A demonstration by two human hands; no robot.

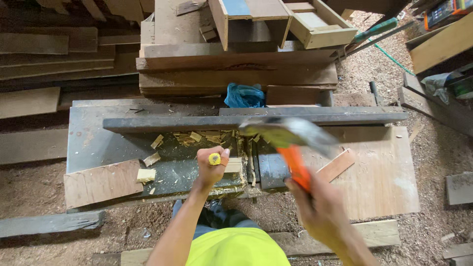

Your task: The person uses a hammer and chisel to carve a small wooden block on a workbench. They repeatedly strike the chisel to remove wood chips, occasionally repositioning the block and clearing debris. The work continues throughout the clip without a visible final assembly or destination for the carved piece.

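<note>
There is a single view, from a camera worn on the person's head, looking steeply down and slightly forward over the chest. It sits close: the forearms enter from the bottom edge, and the left hand (212, 165) and right hand (322, 212) fill the lower middle. The tabletop (91, 143) lies across the centre of the frame, facing the viewer square on. Beyond it, toward the top edge, the view takes in stacked planks (236, 74), and the sawdust floor (438, 148) on the right.
</note>
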